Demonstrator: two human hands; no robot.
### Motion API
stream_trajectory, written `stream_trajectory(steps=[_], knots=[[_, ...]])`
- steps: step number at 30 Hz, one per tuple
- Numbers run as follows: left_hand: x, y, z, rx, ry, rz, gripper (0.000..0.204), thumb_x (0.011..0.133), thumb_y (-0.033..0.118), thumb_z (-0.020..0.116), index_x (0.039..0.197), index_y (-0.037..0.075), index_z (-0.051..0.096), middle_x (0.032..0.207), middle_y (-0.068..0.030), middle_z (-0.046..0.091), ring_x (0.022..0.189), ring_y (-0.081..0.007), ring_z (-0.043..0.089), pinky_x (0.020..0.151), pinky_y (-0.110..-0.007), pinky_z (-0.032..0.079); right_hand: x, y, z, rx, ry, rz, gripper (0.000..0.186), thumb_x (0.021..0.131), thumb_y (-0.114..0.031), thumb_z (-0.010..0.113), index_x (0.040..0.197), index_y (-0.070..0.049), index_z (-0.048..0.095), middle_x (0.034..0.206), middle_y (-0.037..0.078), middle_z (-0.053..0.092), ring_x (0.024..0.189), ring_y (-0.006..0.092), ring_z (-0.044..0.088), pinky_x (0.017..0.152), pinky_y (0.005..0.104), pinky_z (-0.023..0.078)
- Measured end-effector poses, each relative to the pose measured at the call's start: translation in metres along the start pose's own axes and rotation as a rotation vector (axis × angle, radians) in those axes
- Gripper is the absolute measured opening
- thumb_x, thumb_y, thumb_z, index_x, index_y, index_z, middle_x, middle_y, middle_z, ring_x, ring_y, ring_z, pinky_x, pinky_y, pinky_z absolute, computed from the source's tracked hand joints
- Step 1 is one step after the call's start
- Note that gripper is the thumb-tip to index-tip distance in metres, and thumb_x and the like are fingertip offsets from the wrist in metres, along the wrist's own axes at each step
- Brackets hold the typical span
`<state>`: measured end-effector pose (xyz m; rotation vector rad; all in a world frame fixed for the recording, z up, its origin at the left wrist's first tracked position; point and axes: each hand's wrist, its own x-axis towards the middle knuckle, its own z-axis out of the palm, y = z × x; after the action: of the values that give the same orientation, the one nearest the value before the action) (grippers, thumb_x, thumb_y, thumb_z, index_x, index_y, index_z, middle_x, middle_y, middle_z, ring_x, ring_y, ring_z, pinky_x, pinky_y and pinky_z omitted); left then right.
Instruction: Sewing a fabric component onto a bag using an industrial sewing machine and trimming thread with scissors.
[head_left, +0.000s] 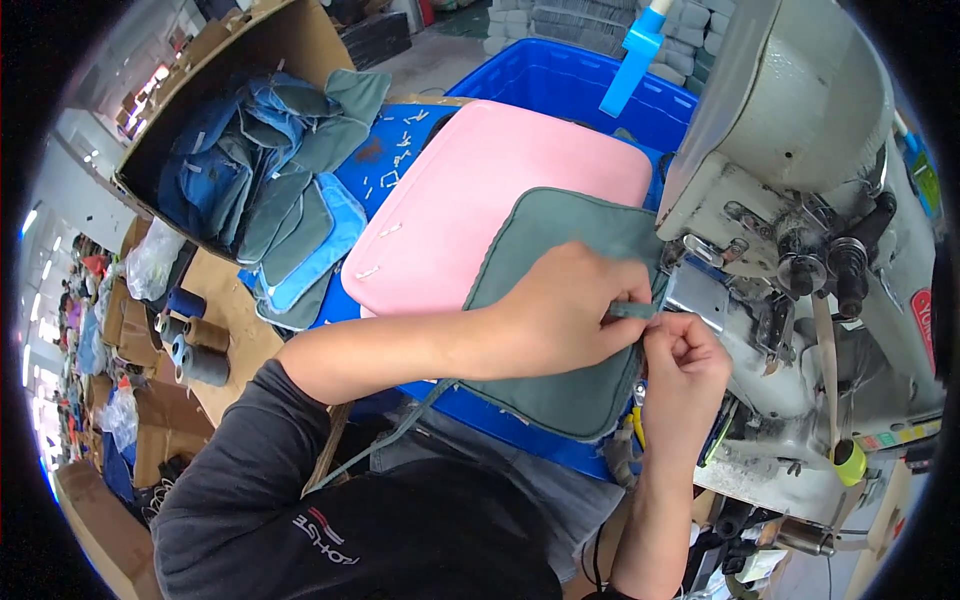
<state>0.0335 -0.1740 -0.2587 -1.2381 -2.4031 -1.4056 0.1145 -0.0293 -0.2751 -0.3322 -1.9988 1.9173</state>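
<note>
Lying in a carton (290,45) are fabric pieces (210,190); left fingers (630,283) grip a strip (630,311), right fingers (685,328) closed.

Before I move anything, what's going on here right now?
A person is working with both hands beside a sewing machine. The left hand pinches a narrow green strip at the right part of a grey-green fabric panel. The right hand is closed next to the strip; what it pinches is unclear. The panel overlaps a pink piece.
</note>
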Motion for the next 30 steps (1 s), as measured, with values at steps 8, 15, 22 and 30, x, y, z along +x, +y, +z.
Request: stream_trajectory(steps=[8, 15, 22, 30], knots=[[-0.019, -0.02, -0.012, 0.087, -0.058, 0.154, 0.043, 0.071, -0.001, 0.071, 0.113, 0.007, 0.07, 0.086, -0.0066, 0.066, 0.072, -0.0249, 0.067, 0.06, -0.034, 0.053, 0.0, 0.003, -0.001, 0.026, -0.011, 0.029, 0.009, 0.092, 0.001, 0.064, 0.084, -0.001, 0.064, 0.067, -0.007, 0.059, 0.056, -0.0034, 0.041, 0.05, 0.0169, 0.027], [-0.028, -0.021, -0.007, 0.405, -0.112, 0.333, 0.061, 0.069, 0.005, 0.073, 0.129, 0.009, 0.063, 0.101, -0.002, 0.059, 0.066, -0.0175, 0.064, 0.052, -0.03, 0.053, -0.001, 0.002, 0.0, -0.017, -0.001, -0.008, 0.012, 0.095, -0.003, 0.065, 0.083, -0.003, 0.063, 0.067, -0.009, 0.056, 0.056, -0.0038, 0.039, 0.05, 0.0167, 0.026], [-0.023, -0.019, -0.01, 0.533, -0.133, 0.462, 0.056, 0.077, 0.013, 0.067, 0.131, 0.003, 0.06, 0.095, -0.0016, 0.054, 0.06, -0.0165, 0.059, 0.045, -0.031, 0.046, -0.003, 0.002, 0.0, -0.065, 0.005, -0.013, 0.011, 0.095, -0.002, 0.065, 0.084, -0.001, 0.062, 0.068, -0.008, 0.057, 0.058, -0.0034, 0.041, 0.051, 0.0166, 0.028], [-0.014, -0.012, -0.018, 0.729, -0.245, 0.631, 0.044, 0.084, 0.017, 0.061, 0.124, -0.001, 0.063, 0.084, -0.0021, 0.049, 0.059, -0.0132, 0.057, 0.049, -0.029, 0.044, -0.017, 0.011, 0.004, -0.045, 0.04, -0.102, 0.008, 0.095, 0.0, 0.066, 0.103, 0.001, 0.064, 0.079, -0.003, 0.062, 0.067, 0.0002, 0.051, 0.06, 0.0163, 0.04]])
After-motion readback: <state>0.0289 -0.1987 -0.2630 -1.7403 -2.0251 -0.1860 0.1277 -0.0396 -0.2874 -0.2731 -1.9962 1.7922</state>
